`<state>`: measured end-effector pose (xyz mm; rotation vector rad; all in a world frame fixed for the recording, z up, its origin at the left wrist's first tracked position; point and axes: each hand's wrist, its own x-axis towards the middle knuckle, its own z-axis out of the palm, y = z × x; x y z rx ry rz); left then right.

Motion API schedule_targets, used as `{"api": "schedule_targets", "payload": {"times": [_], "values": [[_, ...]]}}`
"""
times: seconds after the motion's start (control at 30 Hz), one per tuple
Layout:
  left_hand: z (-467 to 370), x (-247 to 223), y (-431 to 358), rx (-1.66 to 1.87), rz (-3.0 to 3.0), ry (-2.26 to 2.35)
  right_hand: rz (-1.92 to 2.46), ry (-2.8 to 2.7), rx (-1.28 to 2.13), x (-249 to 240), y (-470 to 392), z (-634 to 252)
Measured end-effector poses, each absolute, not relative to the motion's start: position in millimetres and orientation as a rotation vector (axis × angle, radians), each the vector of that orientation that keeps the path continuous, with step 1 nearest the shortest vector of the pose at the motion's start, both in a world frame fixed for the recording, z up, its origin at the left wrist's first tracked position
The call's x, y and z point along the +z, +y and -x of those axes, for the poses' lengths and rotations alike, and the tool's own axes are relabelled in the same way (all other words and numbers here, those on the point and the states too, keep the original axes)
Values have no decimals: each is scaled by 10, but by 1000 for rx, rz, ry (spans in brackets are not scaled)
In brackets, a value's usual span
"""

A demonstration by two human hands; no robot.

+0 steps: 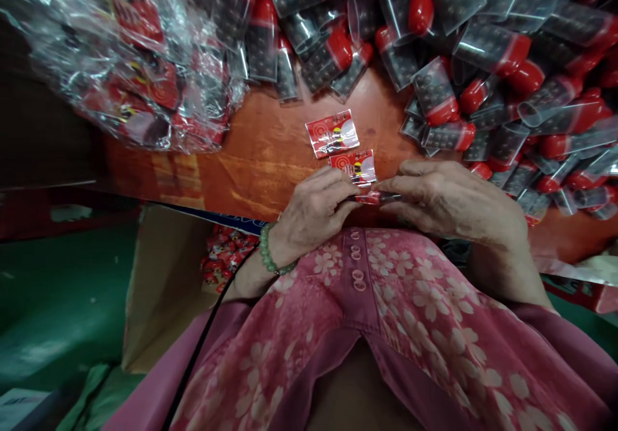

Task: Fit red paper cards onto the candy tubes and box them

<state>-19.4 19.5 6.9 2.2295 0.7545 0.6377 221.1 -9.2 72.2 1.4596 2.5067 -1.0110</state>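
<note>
Near the table's front edge, my left hand (321, 205) and my right hand (447, 199) meet from either side of a small red wrapper (368, 197). The fingertips of both hands pinch its ends, and a dark part shows beside my right fingertips. Just beyond the fingers lies a flat red printed label (355, 165), its lower edge close to my left fingers. A second red label (333, 133) rests behind it, up and to the left. A green bead bracelet is around my left wrist.
Clear tubes (434, 89) with red caps and dark beads are heaped across the back and right of the orange table (261, 154). Crumpled clear plastic (159, 76) with red labels covers the back left. Below left, a cardboard box (161, 289) holds red packets (224, 257).
</note>
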Motion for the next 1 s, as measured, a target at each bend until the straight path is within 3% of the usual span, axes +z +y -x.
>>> {"api": "schedule_targets", "payload": {"times": [0.27,0.7,0.87,1.0], "values": [[252,107,222,580,-2001,710,-1436,2675,-1159,672,-28,-2189],[244,196,425,286,-1356,811,-1861,2361,-2151,411,-93,-2045],[338,86,441,616,-808,837,-2304,1807,-2570,369,-182,-1956],[294,10,290,733,-602,734,-2418,1484,-2817,289,-182,-1895]]}}
